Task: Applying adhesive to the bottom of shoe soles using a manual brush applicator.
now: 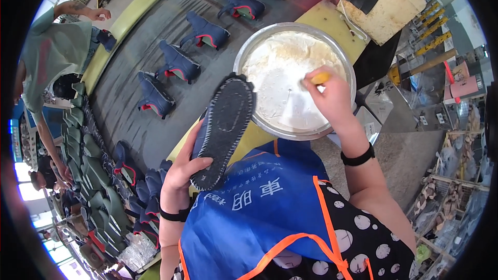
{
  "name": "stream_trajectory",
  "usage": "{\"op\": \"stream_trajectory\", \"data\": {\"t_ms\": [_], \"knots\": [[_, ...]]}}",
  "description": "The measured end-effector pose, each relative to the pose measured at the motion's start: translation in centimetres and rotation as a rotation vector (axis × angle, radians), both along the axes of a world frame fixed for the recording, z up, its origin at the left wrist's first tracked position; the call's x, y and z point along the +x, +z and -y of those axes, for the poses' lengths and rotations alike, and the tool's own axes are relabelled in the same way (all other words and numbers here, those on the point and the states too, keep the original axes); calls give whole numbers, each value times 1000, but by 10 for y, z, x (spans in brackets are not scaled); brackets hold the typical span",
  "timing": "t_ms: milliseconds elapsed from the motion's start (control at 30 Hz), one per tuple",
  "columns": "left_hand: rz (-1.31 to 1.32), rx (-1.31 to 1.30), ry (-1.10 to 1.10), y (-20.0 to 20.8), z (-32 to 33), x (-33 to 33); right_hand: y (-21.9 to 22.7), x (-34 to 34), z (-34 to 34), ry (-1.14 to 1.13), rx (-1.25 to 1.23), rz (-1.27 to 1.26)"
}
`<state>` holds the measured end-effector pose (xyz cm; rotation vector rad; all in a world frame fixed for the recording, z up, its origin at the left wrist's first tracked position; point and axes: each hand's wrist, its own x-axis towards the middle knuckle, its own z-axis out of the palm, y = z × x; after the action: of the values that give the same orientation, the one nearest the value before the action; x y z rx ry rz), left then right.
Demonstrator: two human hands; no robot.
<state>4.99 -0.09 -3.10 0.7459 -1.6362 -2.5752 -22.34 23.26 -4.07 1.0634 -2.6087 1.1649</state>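
My left hand (pixel 182 168) is closed around a navy shoe upper (pixel 228 119), its black stitched underside turned up toward me and its toe near the bowl's rim. The thumb presses on the heel end. Over a wide round metal bowl (pixel 343 134) my right hand (pixel 332 98) grips a small tool with a yellow handle (pixel 320 78). The tool's working end is hidden, so I cannot tell its kind. Thick white paste (pixel 280 88) coats the bowl's inside, creamier along the far side.
Several navy shoe uppers with red linings (pixel 178 62) lie in a row on the dark conveyor belt (pixel 129 67). Green shoe lasts (pixel 93 168) and more uppers crowd the left. A person (pixel 57 52) stands across the belt. A cardboard-coloured board (pixel 386 0) and white cable are at far right.
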Motion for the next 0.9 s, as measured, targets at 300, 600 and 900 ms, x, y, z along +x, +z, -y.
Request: {"op": "stream_trajectory", "data": {"t_ms": [300, 600, 900], "knots": [[85, -80, -275, 6, 0, -36, 11, -1, -9, 53, 108, -240], [140, -123, -361, 9, 2, -39, 37, 52, 9, 680, -146, -324], [114, 162, -313, 14, 5, -23, 22, 23, 16, 432, -119, -272]]}}
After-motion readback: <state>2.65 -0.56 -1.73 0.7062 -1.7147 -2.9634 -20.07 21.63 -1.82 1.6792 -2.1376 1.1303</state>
